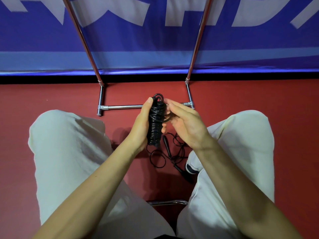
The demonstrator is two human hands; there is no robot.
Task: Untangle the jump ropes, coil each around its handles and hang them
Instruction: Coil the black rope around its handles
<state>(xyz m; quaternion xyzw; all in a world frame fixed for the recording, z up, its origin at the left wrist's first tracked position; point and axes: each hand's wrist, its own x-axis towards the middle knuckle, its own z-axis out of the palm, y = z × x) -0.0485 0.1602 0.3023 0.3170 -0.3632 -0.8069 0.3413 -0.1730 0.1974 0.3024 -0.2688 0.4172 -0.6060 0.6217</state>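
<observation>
Between the knees, above the red floor: black jump rope held upright, cord wound in tight turns round its handles, looser loops bunched at the top. Left hand gripping the coiled bundle from its left side, thumb lying up along the coil, fingers curled round the back, tips just showing at the right edge. Right hand just beside the bundle on its right, palm turned toward it, fingers straight and close together, tips at the upper loops; contact with a strand of cord likely but not clearly seen.

Below the hands, on the floor: second jump rope, black, lying loose in tangled loops, two slim handles visible among them, apart from the held bundle.

Beyond the hands: metal rack, chrome base bar crossing behind the bundle, two uprights rising toward the top edge. Behind the rack: blue banner with large pale lettering.

Either side: light trousers over both knees. White shoe with a dark stripe beside the loose rope. Short chrome bar near the bottom, between the legs.
</observation>
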